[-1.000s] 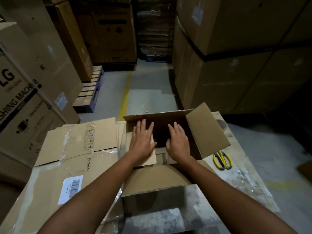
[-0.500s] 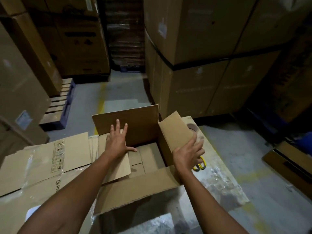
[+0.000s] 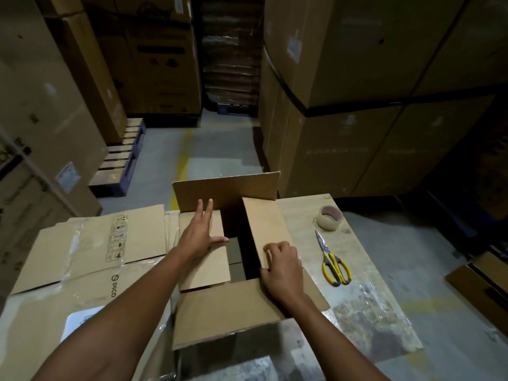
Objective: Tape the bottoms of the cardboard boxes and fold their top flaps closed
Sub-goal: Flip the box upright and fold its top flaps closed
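An open brown cardboard box [image 3: 228, 314] stands on the worktable [image 3: 365, 312] in front of me. Its far flap [image 3: 225, 188] stands upright and its near flap hangs out toward me. My left hand [image 3: 199, 236] lies flat, fingers spread, on the left flap [image 3: 209, 268], which is folded down over the opening. My right hand [image 3: 280, 266] grips the near edge of the right flap [image 3: 265, 229], which leans partly inward. A dark gap shows between the two side flaps. A roll of brown tape [image 3: 327, 220] sits to the right on the table.
Yellow-handled scissors [image 3: 332, 261] lie right of the box. Flattened cardboard boxes [image 3: 90, 243] are stacked on the left. Tall stacked cartons [image 3: 357, 105] rise behind and to both sides. A wooden pallet [image 3: 121, 158] sits on the floor at far left.
My right hand took the right flap, which stood open outward, and has swung it inward over the box. My left hand stayed pressed on the left flap. The view shifted, showing the tape roll.
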`<state>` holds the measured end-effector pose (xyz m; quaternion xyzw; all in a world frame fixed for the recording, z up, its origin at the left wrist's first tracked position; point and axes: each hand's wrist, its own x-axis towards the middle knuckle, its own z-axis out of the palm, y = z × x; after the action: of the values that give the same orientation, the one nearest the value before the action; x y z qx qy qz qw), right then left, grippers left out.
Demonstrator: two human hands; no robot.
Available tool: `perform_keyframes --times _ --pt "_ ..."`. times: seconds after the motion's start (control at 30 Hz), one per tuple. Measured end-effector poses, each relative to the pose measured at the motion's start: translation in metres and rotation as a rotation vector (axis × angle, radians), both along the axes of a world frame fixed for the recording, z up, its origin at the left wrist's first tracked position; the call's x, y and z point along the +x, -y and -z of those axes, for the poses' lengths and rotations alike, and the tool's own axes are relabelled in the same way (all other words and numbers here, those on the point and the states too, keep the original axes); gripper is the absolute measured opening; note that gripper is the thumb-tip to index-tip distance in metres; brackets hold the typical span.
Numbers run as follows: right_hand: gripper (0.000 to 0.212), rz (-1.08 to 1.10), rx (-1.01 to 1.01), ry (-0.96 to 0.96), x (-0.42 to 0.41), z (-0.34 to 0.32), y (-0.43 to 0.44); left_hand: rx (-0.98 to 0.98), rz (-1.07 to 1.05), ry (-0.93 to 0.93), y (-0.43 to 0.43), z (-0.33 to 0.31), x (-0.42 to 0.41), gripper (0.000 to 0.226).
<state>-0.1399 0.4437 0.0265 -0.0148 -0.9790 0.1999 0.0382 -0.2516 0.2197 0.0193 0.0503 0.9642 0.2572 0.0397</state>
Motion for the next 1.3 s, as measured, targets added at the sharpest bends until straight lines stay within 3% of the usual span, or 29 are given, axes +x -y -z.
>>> perform_keyframes --times 0.17,0.27,0.37,0.57,0.67,0.77,0.87,0.93,1.07,1.13,1.23,1.3 --pt "0.044 -0.107 0.19 0.178 -0.003 0.01 0.008 -0.047 -0.021 0.046 0.008 0.002 0.024 0.104" --pt "0.046 -0.156 0.224 0.203 -0.004 0.009 0.01 -0.154 -0.034 0.027 0.012 0.01 0.042 0.076" --pt "0.051 -0.214 0.241 0.308 -0.003 -0.001 0.013 -0.181 -0.003 -0.038 0.018 0.02 0.056 0.066" --pt "0.108 -0.506 0.256 0.844 -0.011 -0.049 0.022 0.0 0.011 -0.051 0.033 0.015 0.063 0.065" --pt "0.11 -0.685 0.328 0.955 -0.015 -0.071 0.03 0.177 -0.019 -0.018 0.04 0.008 0.062 0.046" --pt "0.072 -0.672 0.289 0.829 -0.027 -0.078 0.035 0.374 -0.069 -0.032 0.045 0.007 0.061 0.022" --pt "0.033 -0.502 0.195 0.495 -0.047 -0.078 0.035 0.562 -0.124 0.051 0.047 0.007 0.058 0.015" --pt "0.036 -0.387 0.216 0.268 -0.056 -0.076 0.037 0.734 -0.18 0.126 0.047 0.004 0.055 0.015" --pt "0.048 -0.283 0.242 0.062 -0.067 -0.046 0.042 1.15 -0.431 0.216 0.059 -0.004 0.052 0.053" --pt "0.061 -0.248 0.177 0.025 -0.067 -0.017 0.042 1.056 -0.456 0.162 0.059 -0.004 0.053 0.045" --pt "0.064 -0.193 0.154 -0.046 -0.054 0.023 0.046 0.66 -0.43 -0.048 0.043 0.011 0.059 0.02" --pt "0.061 -0.194 0.175 -0.089 -0.05 0.04 0.046 0.436 -0.437 -0.205 0.028 0.023 0.068 0.028"
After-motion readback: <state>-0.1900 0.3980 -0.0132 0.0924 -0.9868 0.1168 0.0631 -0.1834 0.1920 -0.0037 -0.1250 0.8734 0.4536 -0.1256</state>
